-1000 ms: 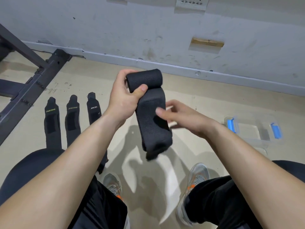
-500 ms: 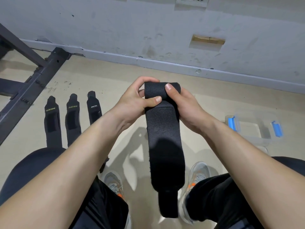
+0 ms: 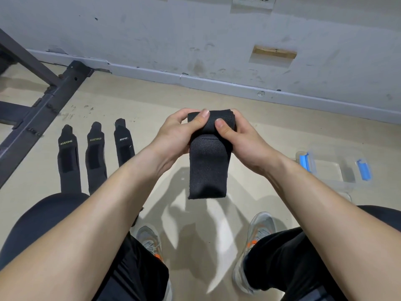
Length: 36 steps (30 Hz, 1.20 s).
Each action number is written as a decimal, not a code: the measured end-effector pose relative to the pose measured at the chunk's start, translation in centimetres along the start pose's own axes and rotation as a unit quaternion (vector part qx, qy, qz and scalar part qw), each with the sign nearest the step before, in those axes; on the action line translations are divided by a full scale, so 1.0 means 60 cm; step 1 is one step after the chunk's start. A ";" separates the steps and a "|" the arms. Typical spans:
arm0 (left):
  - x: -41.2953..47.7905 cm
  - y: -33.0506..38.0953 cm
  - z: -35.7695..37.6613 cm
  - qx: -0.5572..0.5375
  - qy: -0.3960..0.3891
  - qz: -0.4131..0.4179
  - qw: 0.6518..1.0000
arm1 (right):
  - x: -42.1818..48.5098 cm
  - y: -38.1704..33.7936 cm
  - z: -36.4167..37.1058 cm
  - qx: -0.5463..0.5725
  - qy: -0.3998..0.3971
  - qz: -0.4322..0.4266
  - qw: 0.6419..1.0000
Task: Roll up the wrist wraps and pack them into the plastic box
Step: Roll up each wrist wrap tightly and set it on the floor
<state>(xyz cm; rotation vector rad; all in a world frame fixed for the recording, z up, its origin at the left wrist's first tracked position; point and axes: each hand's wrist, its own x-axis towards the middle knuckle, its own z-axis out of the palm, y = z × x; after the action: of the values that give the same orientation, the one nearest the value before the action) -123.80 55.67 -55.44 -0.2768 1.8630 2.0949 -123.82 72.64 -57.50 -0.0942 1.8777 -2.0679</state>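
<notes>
Against half a second earlier, the loose tail of the black wrist wrap (image 3: 207, 170) had grown much shorter: it had hung down to the shoes, and now it ended well above them, while the roll at its top was thicker. Both hands stayed on that roll in mid-air above the floor (image 3: 152, 98). The left hand (image 3: 173, 135) gripped its left end with the thumb pressed across the front, and the right hand (image 3: 245, 144) gripped its right end the same way, fingers curled behind. Three more flat wraps lay side by side on the floor toward its left edge, just beside the dark metal frame (image 3: 43, 105). The left wrap (image 3: 68, 157) and the middle wrap (image 3: 95, 157) each read "XUEYING" in yellowish letters. The white print on the third wrap (image 3: 123, 146) was too blurred to read. The clear plastic box (image 3: 334, 170), with its two blue latches (image 3: 303, 162), sat on the floor toward the right edge, well apart from the hands.
</notes>
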 end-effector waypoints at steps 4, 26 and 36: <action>0.001 0.002 -0.003 -0.018 -0.003 0.028 0.999 | -0.002 -0.009 0.002 0.028 0.016 0.053 0.998; 0.008 -0.002 -0.001 0.023 -0.014 0.055 0.998 | -0.001 -0.007 -0.001 0.056 0.017 0.026 0.998; 0.006 -0.006 -0.009 0.103 -0.030 0.127 0.986 | -0.001 -0.015 0.002 0.030 0.005 0.013 0.999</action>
<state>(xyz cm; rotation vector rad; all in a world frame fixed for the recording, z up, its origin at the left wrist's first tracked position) -124.03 55.19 -55.96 0.0770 2.1521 2.0156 -123.92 72.58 -56.61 -0.0444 1.8117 -2.1099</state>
